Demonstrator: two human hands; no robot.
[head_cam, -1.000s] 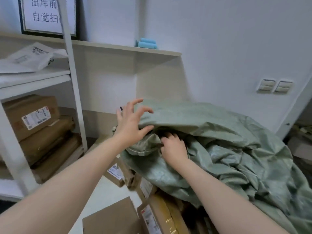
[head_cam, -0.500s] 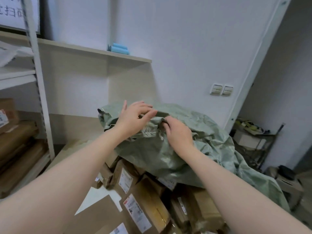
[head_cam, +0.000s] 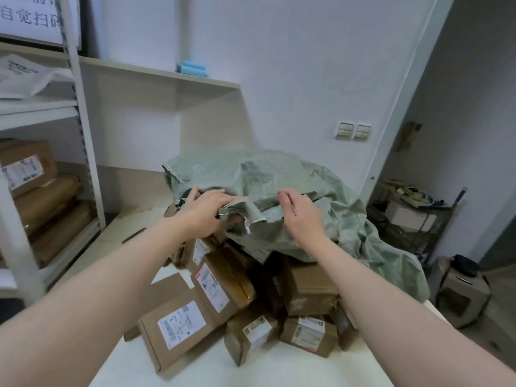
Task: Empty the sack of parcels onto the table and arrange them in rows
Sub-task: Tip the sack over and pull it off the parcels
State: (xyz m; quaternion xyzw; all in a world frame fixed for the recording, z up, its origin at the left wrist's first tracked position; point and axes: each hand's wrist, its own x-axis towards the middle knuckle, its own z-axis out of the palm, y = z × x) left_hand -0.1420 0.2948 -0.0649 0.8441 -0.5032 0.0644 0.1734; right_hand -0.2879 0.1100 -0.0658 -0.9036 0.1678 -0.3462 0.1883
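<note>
A crumpled green woven sack (head_cam: 293, 177) lies draped over a heap of brown cardboard parcels (head_cam: 223, 286) on the white table (head_cam: 293, 367). My left hand (head_cam: 208, 210) is shut on a bunched fold of the sack's edge at its near left side. My right hand (head_cam: 300, 212) hovers just to the right of that fold, fingers curled and apart, touching or nearly touching the fabric. Several parcels with white labels spill out from under the sack toward me, among them a flat box (head_cam: 173, 322) and two small boxes (head_cam: 307, 335) at the front.
A white metal shelf rack (head_cam: 83, 141) with stacked brown boxes (head_cam: 30, 169) stands at the left. A wall shelf (head_cam: 156, 72) holds blue rolls (head_cam: 192, 69). At the right, a wire cart (head_cam: 416, 216) and a low stool (head_cam: 460, 294) stand beside the table.
My right hand has let go of the sack fold and moved right. My left hand has closed on the fold. More of the parcel heap shows below the sack.
</note>
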